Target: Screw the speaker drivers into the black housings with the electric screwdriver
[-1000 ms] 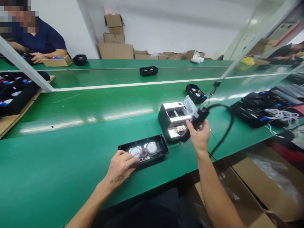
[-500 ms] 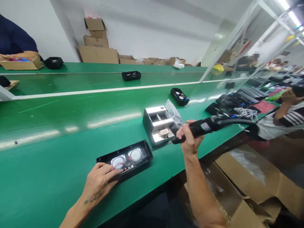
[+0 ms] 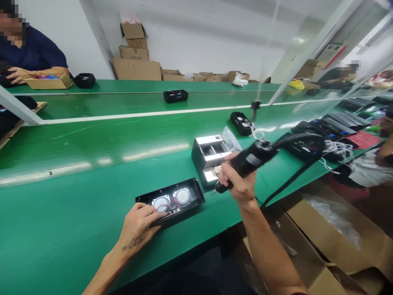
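Observation:
My left hand (image 3: 139,223) grips the near left corner of a long black speaker housing (image 3: 181,216), fingers over its rim. Inside the housing are two round speakers (image 3: 182,197) with red and dark wires. My right hand (image 3: 241,184) is closed around a black electric screwdriver (image 3: 250,160). Its bit points down and left, in the air between the housing and a black and silver box (image 3: 208,140) that looks like a screw feeder. The hand hides part of that box's front.
Behind the feeder lie a clear plastic bag (image 3: 231,140) and a smaller black housing (image 3: 241,123). White cables (image 3: 339,149) and black parts crowd the bench at right. Open cardboard boxes (image 3: 325,213) stand below the bench edge. A person (image 3: 39,51) sits across at far left.
The screwdriver has moved away from the feeder's front, toward the speaker housing, and tilted more steeply. My left hand keeps its hold on the housing. The whole view has shifted slightly.

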`<state>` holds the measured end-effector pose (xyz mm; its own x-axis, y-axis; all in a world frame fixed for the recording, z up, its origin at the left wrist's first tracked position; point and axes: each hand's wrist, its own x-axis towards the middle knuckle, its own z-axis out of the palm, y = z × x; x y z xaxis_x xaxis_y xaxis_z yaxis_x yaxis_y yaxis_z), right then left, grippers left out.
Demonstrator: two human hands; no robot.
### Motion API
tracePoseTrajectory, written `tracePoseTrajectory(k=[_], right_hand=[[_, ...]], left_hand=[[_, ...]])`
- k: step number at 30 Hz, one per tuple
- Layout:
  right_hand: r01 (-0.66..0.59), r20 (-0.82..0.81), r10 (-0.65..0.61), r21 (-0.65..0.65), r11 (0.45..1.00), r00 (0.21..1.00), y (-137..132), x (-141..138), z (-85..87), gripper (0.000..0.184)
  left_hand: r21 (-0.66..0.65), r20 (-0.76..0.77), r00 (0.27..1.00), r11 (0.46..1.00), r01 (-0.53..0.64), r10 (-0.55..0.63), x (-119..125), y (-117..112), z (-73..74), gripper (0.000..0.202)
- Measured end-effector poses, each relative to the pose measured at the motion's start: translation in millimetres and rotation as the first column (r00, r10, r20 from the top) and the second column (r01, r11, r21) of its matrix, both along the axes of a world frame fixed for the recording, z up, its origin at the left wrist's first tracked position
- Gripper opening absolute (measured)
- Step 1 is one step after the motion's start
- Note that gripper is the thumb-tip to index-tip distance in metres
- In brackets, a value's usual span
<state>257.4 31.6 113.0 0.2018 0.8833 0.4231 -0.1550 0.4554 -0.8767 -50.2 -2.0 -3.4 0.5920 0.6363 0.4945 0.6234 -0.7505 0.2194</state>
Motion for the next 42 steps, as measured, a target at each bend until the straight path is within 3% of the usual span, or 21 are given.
tracePoseTrajectory(k=[4, 8, 21, 28, 36, 42], right_hand=[[-0.166, -0.112, 0.177, 0.097, 0.981, 0.978, -24.6, -34.5, -4.4, 0.015], [-0.245, -0.113, 0.253, 0.079, 0.966, 0.961, -26.3, -58.3, -12.2, 0.017], [-0.212, -0.037, 0.21, -0.075, 0.974, 0.977, -19.3, -72.0, -22.3, 0.023], [-0.202, 0.055, 0.207, -0.084, 0.976, 0.977, -19.5, -80.0, -21.8, 0.015], [-0.131, 0.284, 0.141, -0.053, 0.99, 0.948, -25.3, -76.7, -17.9, 0.017], [-0.148, 0.262, 0.14, 0.012, 0.989, 0.955, -30.6, -79.3, -19.7, 0.017]], left_hand=[[-0.021, 0.015, 1.0, 1.0, -0.015, 0.016, 5.3, -1.9, 2.0, 0.013], [-0.035, 0.007, 1.0, 0.999, -0.018, 0.018, 5.6, -2.5, 1.9, 0.012], [-0.021, 0.063, 0.998, 1.0, 0.005, -0.003, 5.4, -0.5, 3.7, 0.009], [-0.097, 0.009, 1.0, 0.995, -0.008, 0.009, 1.3, -2.3, -2.0, 0.011], [-0.103, 0.026, 0.999, 0.994, -0.022, 0.024, 4.2, -3.6, 1.3, 0.012], [-0.133, 0.019, 1.0, 0.991, -0.004, 0.007, 0.4, -2.7, -1.4, 0.014]])
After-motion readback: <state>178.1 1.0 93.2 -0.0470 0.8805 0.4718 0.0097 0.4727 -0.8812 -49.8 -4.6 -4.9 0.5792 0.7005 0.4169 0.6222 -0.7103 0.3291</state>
